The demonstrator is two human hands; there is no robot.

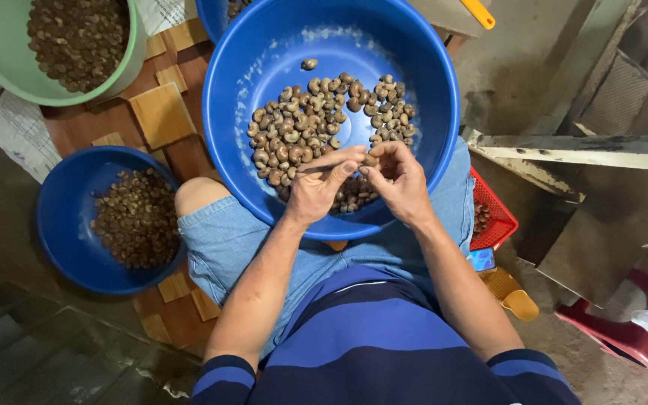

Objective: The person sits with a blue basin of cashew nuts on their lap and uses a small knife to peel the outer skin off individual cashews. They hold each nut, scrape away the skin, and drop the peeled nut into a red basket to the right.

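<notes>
We pinch a single cashew nut (370, 160) between the fingertips of our right hand (397, 180), closed on it, while our left hand (316, 187) is closed around a thin blade-like tool (331, 161) whose tip meets the nut. Both hands hover over the heap of nuts (316, 127) in the big blue basin (264, 52) resting on our lap. To our left sit a smaller blue bowl (58, 217) and a pale green bowl (1, 45), both holding nuts. A printed paper sheet (16, 131) lies below the green bowl; a red basket (500, 217) stands at our right
</notes>
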